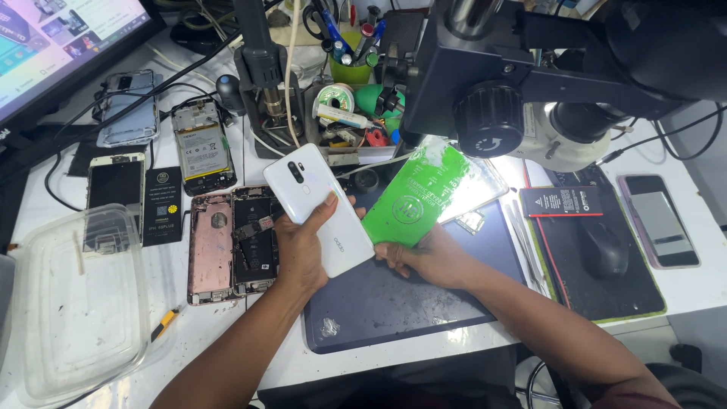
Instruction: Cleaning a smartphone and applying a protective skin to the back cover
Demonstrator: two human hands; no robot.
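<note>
A white smartphone (320,207), back side up, is gripped by the left hand (301,250), thumb over its edge, above the dark work mat (394,303). Its lower corner is pinched by the right hand (424,257), just beside a green plastic sheet (416,193).

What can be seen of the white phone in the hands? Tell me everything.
The white phone shows its glossy back, seemingly plastic or glass, with a dark vertical camera strip near the upper end and small grey lettering near the lower. It lies tilted, camera end up-left, above the dark blue mat. The left hand grips it, thumb across the back; the right hand meets its lower edge beside a green sheet.
</note>
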